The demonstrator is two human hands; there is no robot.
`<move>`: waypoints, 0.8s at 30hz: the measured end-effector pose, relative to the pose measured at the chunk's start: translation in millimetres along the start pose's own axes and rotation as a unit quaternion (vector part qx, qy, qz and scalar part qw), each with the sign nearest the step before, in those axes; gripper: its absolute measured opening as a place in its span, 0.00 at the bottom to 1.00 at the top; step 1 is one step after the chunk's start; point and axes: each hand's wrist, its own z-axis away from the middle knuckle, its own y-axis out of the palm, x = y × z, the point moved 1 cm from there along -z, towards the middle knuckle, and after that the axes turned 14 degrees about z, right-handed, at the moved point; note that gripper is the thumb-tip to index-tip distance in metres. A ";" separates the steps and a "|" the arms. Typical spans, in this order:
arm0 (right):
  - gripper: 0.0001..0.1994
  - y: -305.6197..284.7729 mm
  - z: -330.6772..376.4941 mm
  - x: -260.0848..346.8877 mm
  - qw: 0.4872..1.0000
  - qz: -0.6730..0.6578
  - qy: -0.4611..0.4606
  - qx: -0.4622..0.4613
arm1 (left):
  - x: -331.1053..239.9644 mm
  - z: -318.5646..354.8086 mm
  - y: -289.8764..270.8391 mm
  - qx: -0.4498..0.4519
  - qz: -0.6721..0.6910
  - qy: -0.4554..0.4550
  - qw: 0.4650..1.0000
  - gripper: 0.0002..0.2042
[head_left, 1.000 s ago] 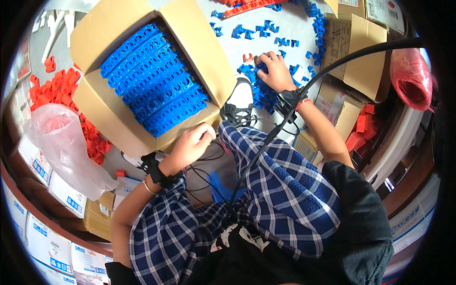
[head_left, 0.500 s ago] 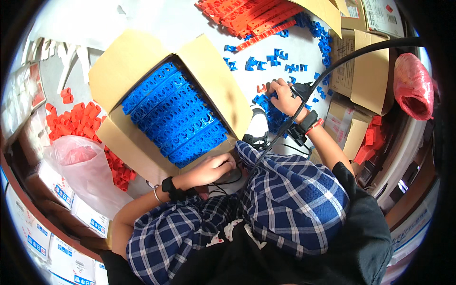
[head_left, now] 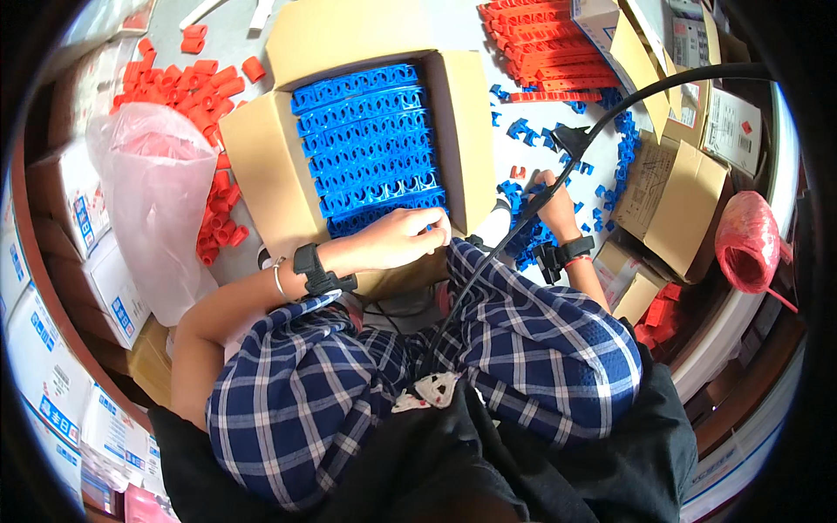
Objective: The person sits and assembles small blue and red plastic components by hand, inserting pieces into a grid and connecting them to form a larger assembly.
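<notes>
An open cardboard box (head_left: pixel 466 131) stands in front of me, packed with rows of blue plastic clip strips (head_left: pixel 366 139). Over its near edge is my left hand (head_left: pixel 401 238), fingers curled together; whether anything sits in them is hidden. To the right, my right hand (head_left: pixel 558 212) is down at a heap of loose blue clips (head_left: pixel 532 240). Its fingers are bent inward, partly behind a black cable (head_left: pixel 523 222), and what they hold cannot be made out. A single red clip (head_left: pixel 518 173) lies just beyond that heap.
Red strips (head_left: pixel 549 44) lie stacked at the far right, with blue clips scattered nearer. Red tube pieces (head_left: pixel 187 91) and a translucent bag (head_left: pixel 157 200) are on the left. Cardboard boxes (head_left: pixel 671 192) and a roll of pink twine (head_left: pixel 748 235) line the right side.
The view has turned, so the box now appears straighter and farther right. My left hand has risen to the box's near edge. The right hand stays by the blue clips.
</notes>
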 end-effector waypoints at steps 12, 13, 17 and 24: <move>0.08 -25.9 41.7 -3.8 0.985 0.017 0.035 -0.165 | -6.7 -1.7 12.1 -0.017 0.031 0.054 0.998 0.09; 0.08 -33.7 45.1 1.3 0.985 -0.004 0.048 -0.167 | -3.5 -3.0 11.7 -0.022 0.064 0.074 0.995 0.09; 0.06 -72.3 53.2 55.8 0.976 -0.082 -0.039 -0.200 | 8.2 -0.8 14.4 -0.049 0.228 0.106 0.967 0.10; 0.10 -113.4 43.1 194.4 0.882 -0.066 -0.447 -0.131 | 11.6 1.4 5.4 -0.022 0.563 -0.026 0.825 0.25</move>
